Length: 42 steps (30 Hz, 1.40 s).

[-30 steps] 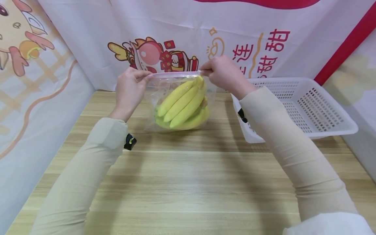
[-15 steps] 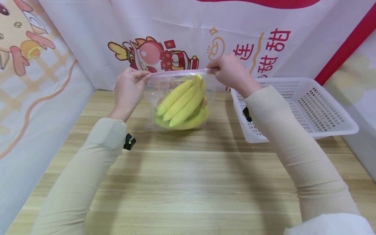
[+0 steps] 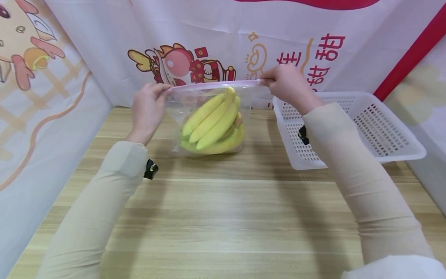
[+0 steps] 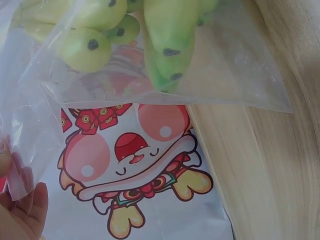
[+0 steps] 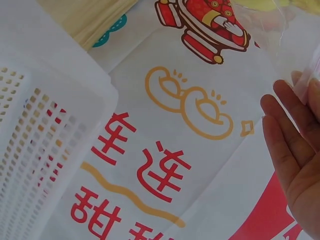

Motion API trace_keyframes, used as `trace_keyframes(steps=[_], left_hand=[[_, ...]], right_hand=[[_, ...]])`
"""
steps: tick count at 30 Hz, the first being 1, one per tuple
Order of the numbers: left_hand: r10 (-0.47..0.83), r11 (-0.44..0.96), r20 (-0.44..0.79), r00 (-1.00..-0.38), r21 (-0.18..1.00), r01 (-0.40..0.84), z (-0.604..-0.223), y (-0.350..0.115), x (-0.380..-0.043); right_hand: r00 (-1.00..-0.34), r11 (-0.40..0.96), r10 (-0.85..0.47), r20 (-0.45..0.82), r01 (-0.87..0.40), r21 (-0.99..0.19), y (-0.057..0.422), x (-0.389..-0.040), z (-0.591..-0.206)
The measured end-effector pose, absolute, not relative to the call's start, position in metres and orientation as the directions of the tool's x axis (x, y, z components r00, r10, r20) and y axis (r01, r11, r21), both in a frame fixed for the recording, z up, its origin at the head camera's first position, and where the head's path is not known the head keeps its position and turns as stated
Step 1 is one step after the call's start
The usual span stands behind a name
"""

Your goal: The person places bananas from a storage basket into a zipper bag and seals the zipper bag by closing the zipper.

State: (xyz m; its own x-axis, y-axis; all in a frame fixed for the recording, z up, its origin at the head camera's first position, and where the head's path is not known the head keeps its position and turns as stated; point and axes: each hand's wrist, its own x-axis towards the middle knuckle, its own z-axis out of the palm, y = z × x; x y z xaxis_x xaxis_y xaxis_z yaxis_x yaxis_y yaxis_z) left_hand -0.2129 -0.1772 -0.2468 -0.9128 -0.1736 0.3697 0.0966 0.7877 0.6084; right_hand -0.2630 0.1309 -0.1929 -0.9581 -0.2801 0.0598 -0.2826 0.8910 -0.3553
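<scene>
A clear zip bag [image 3: 174,112] with a pinkish zip strip along its top holds several yellow bananas [image 3: 212,120], greenish at their tips. My left hand [image 3: 149,110] pinches the strip's left end between thumb and fingers. At the opposite end, my right hand [image 3: 289,85] pinches the strip near the top corner. The bag hangs between them, its base at the wooden table. In the left wrist view the dark banana tips show through the plastic, and the left hand [image 4: 22,207] grips the bag's corner. The right wrist view shows the right hand [image 5: 295,150] with its fingertips at the bag's edge.
A white perforated plastic basket [image 3: 383,159] stands at the right, partly behind the right forearm. The wood-grain table [image 3: 223,217] stretches toward the front. Printed cloth walls [image 3: 209,23] rise behind and at the sides.
My right hand has moved right along the zip strip, leaving more of it exposed. The left hand and the bag have shifted slightly left.
</scene>
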Motion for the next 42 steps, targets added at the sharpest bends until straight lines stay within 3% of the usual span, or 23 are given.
trace_keyframes(steps=[10,19,29,32,37,42], left_hand=[[-0.178,0.782,0.348,-0.921,0.618,0.083,-0.249,-0.179,-0.213],[-0.236,0.673,0.327,-0.915,0.734,0.089,-0.259,-0.182,-0.216],[-0.326,0.625,0.230,-0.917,0.780,-0.027,-0.271,-0.188,-0.214],[-0.318,0.530,0.167,-0.933,0.848,-0.029,-0.272,-0.186,-0.215],[-0.340,0.256,0.105,-0.934,0.966,0.016,-0.274,-0.177,-0.218],[-0.291,0.295,0.075,-0.954,0.955,-0.015,-0.278,-0.172,-0.219]], right_hand=[[-0.965,0.888,-0.259,0.044,-0.256,-0.382,0.130,-0.261,-0.194],[-0.964,0.871,-0.259,0.059,-0.260,-0.417,0.128,-0.261,-0.199],[-0.966,0.862,-0.243,0.090,-0.258,-0.436,0.127,-0.258,-0.207],[-0.974,0.861,-0.206,0.093,-0.226,-0.456,0.124,-0.258,-0.209],[-0.980,0.843,-0.159,0.119,-0.197,-0.500,0.119,-0.258,-0.217],[-0.988,0.830,-0.122,0.098,-0.156,-0.536,0.117,-0.260,-0.224]])
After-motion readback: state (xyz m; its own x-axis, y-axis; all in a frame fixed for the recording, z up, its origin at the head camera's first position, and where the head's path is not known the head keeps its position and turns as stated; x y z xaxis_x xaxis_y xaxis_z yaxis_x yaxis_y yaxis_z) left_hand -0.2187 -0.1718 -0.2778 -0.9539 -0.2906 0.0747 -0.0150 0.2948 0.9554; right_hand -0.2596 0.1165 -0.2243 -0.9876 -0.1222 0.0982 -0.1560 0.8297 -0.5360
